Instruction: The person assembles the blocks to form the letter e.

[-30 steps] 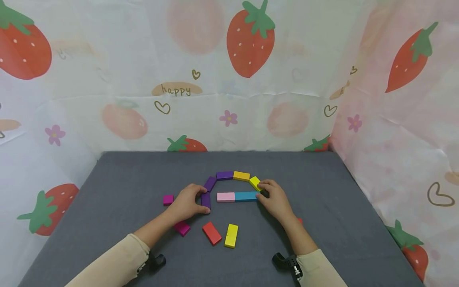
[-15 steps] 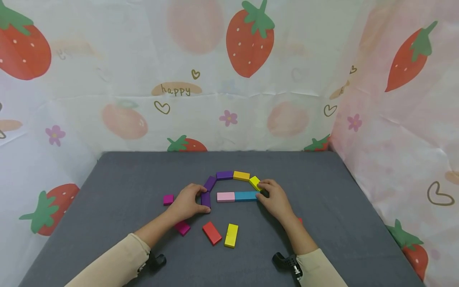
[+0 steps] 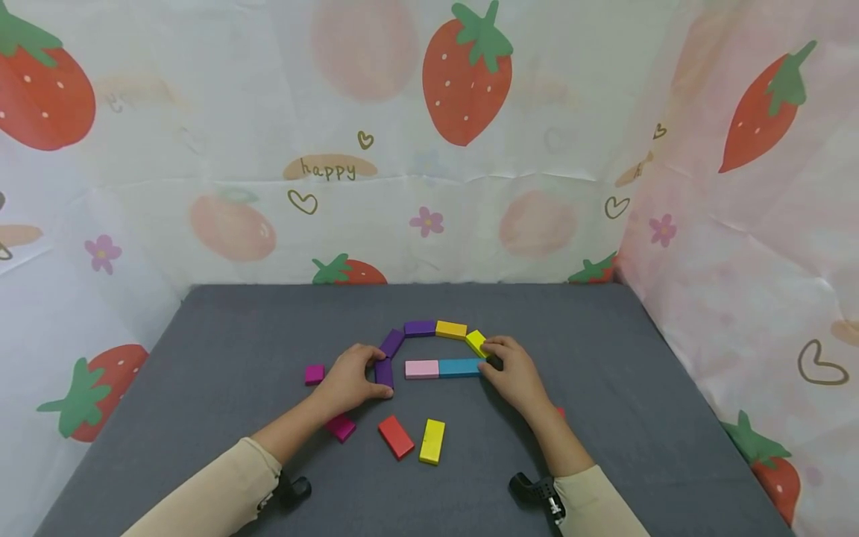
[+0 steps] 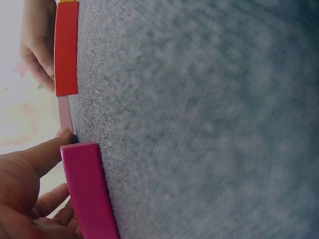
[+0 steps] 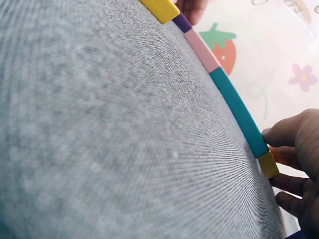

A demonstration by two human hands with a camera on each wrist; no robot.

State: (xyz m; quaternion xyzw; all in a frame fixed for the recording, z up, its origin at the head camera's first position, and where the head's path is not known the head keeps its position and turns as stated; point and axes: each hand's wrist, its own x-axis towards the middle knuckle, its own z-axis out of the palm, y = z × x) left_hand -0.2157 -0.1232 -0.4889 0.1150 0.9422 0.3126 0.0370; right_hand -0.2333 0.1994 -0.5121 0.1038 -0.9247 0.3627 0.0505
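Note:
My left hand pinches an upright-lying purple block between thumb and fingers. This block forms the left foot of an arch that continues through a tilted purple block, a top purple block, an orange-yellow block and a tilted yellow block. At the arch's right end, my right hand has its fingers curled about the tilted yellow block's lower end. In the right wrist view, the thumb is right at the end of the blue block, beside yellow. A pink block adjoins the blue one.
In front of the arch lie a red block and a yellow block. Magenta blocks, a small one and a longer one, are near my left forearm. Red shows behind my right wrist. A grey cloth covers the table.

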